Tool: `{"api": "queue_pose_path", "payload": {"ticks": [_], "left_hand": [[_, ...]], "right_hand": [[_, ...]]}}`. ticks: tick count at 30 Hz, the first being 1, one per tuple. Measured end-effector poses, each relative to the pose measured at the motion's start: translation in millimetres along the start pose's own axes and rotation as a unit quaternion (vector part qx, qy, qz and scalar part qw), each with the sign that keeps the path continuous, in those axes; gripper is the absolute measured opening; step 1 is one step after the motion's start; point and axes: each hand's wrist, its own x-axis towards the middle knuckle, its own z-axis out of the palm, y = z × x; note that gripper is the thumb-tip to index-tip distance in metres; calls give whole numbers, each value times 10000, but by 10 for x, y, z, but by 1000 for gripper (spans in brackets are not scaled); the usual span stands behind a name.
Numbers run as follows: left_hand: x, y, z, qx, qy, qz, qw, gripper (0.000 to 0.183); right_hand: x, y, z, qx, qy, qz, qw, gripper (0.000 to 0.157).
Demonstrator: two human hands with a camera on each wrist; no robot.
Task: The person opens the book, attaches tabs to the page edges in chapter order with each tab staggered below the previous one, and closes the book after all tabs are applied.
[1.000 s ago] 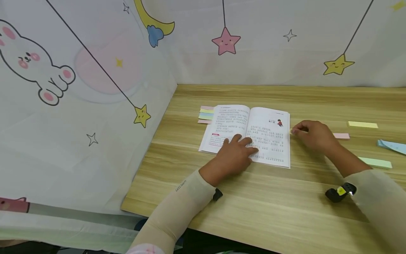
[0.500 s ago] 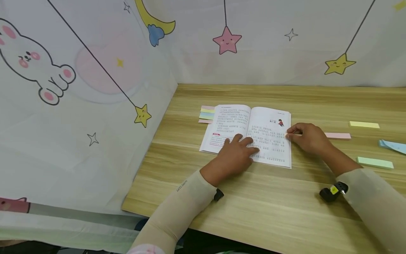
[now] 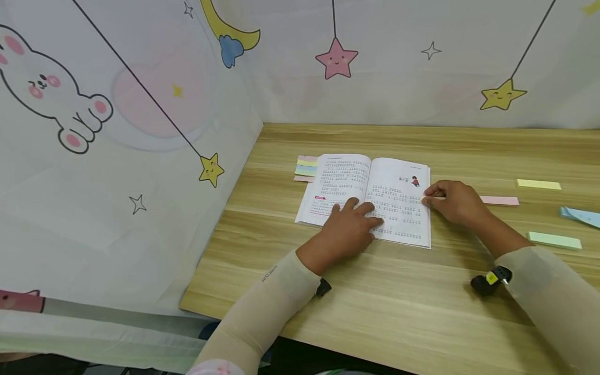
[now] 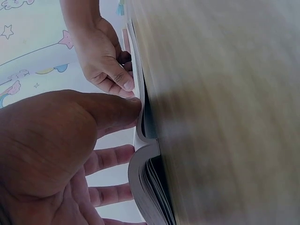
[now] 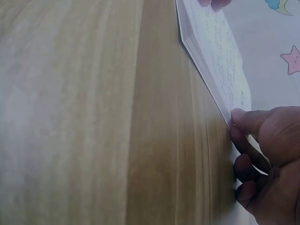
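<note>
An open book [image 3: 396,174] with printed text lies on the wooden table. My left hand [image 3: 344,234] rests on its lower middle with fingers spread, across the fold. In the left wrist view, the left thumb [image 4: 117,110] presses near the book's lower edge. At the outer edge of the right page, my right hand [image 3: 457,203] pinches the page edge between thumb and forefinger. The right wrist view shows that right hand [image 5: 276,150] with the remaining fingers curled below the edge. Any sticky strip under those fingertips is hidden.
Coloured sticky tabs [image 3: 306,170] stick out from the book's left side. To the right lie a pink pad [image 3: 500,201], a yellow pad [image 3: 539,184], a green pad [image 3: 554,240] and a blue pad [image 3: 581,214]. A printed backdrop [image 3: 384,99] stands behind the table.
My right hand has moved slightly left, from just outside the page onto its edge; the small yellowish strip at its fingertips is no longer visible. My left hand has stayed in place.
</note>
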Motion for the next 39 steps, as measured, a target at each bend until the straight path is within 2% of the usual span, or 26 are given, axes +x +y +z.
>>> {"api": "queue_pose_path", "payload": {"ticks": [4,7,10,14,17,20,22,24,30,33,35,37,38,39], "left_hand": [[2,-4,-7,-9,34,0,10000,39],[2,-5,-12,-3,46,-4,10000,39],[7,-5,-14,6,7,-22,10000,39],[14,-10,-9,52,17,-70,10000,40],[18,-12,-1,76,82,-94,9999,40],[19,-12,8,37,123,-52,9999,39],[16,-17,9,38,168,-13,9999,38],[12,-32,9,23,194,-12,9998,38],[-8,-70,-7,-63,202,-78,9997,38],[-10,-75,-7,-106,261,-12,9996,37],[-4,-70,-3,-88,305,37,9995,36],[9,-59,-1,-132,296,23,9995,37],[16,-49,-2,-179,290,2,9994,38],[27,-40,-3,-238,285,-30,9993,41]], "right_hand": [[19,-22,-19,-278,175,32,9995,36],[11,-44,-26,-722,459,-354,9957,28],[-36,-57,-25,-1292,628,-922,9853,15],[-170,-42,-25,-1770,414,-1354,9740,24],[-312,0,-11,-1786,160,-1545,9716,37],[-490,31,-1,-1399,138,-1369,9806,38],[-616,23,-11,-1025,157,-1060,9889,33],[-722,-15,-23,-688,10,-727,9950,31],[-845,-156,32,131,-782,-161,9967,50],[-842,-197,69,1043,-1137,205,9878,57],[-836,-203,88,1633,-1342,378,9767,60],[-830,-197,105,2266,-1489,525,9611,60],[-832,-191,111,2446,-1488,559,9565,59],[-835,-184,117,2503,-1420,562,9560,57]]}}
